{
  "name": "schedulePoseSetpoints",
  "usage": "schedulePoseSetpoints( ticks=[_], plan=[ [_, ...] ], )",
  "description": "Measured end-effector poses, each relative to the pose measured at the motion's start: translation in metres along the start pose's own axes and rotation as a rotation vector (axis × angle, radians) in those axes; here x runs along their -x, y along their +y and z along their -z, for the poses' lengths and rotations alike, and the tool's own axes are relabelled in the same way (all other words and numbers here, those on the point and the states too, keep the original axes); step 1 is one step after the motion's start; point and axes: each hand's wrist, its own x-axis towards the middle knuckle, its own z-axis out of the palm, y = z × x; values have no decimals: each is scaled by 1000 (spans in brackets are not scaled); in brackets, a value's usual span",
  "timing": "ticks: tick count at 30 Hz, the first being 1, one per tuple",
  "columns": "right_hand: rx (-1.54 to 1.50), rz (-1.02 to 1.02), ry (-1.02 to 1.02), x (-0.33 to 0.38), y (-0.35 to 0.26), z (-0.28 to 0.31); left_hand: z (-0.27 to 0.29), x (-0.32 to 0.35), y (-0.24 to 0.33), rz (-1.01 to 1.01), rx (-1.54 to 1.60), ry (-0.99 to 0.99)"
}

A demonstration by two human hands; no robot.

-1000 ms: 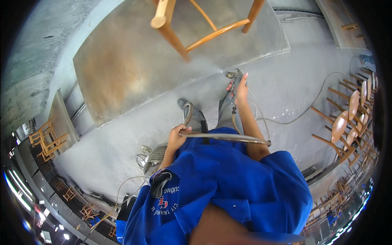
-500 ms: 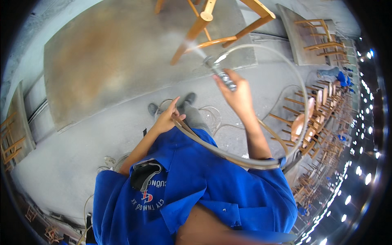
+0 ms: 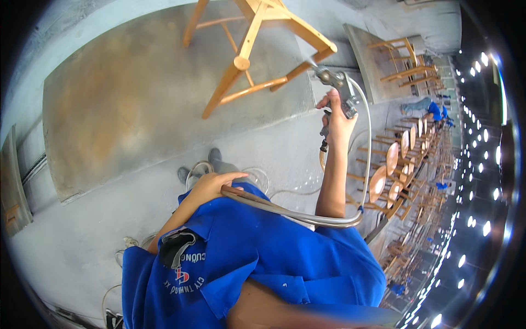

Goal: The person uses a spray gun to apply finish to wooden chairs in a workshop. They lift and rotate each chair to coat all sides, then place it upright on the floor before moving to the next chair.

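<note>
My right hand [image 3: 342,122] grips a metal spray gun [image 3: 335,81], its nozzle pointing up and left at the lower right part of a wooden chair frame [image 3: 220,92]. A faint pale haze shows at the nozzle. The chair frame stands at the far edge of view, its upper part cut off. A pale hose [image 3: 368,142] loops from the gun down past my right forearm. In front of my waist, my left hand [image 3: 211,186] is closed around a bundle of hoses [image 3: 285,211], with some fingers stretched out to the right.
Below the chair lies a wide, stained grey board [image 3: 109,109]. Loose hose coils [image 3: 257,178] lie on the floor around my feet. Rows of wooden chairs [image 3: 378,183] line the right side, with a person in blue [image 3: 434,111] beyond. Another chair [image 3: 402,57] sits on a board at upper right.
My right hand has moved the spray gun up and right, toward the chair's right side. The white spray plume looks fainter. The view has shifted, and the chair sits lower and further left in it.
</note>
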Motion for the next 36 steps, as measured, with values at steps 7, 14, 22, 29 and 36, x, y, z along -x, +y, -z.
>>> schedulePoseSetpoints(
  ticks=[7,14,22,29,36],
  plan=[
    [-2,-34,360,-50,69,53,22,-24,-3,-71,86,154],
    [374,-230,-1,-30,157,36,5,-63,-10,-128,21,224],
    [216,-201,-198,-88,169,-40,5,-85,12,-10,45,330],
    [-66,-228,-284,-124,179,-119,10,-70,36,137,-7,592],
    [-384,-442,81,-168,232,-139,6,-54,88,258,16,789]
  ],
)
